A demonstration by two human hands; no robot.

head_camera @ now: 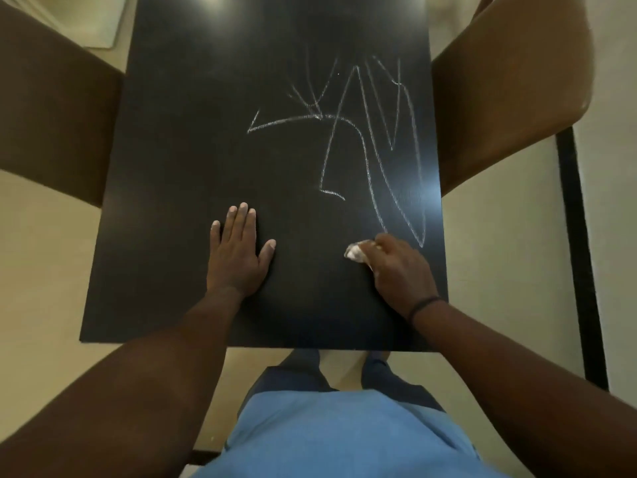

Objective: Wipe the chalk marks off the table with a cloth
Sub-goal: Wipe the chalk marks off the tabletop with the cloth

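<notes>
Blue shirt [331,436] below, I brace my flat, released left grip [238,253] on the black matte surface [172,167]; my right grip [396,267] clenches a crumpled white cloth [355,251], white chalk scribbles [362,132] just beyond it. Light pressure could merely smear them.

One tabletop [179,236], one cloth [355,251], two brown chairs [510,91], two hands: left hand [238,251], right hand [400,267]. Chalk marks [362,139]: perhaps one tangled scribble.
</notes>
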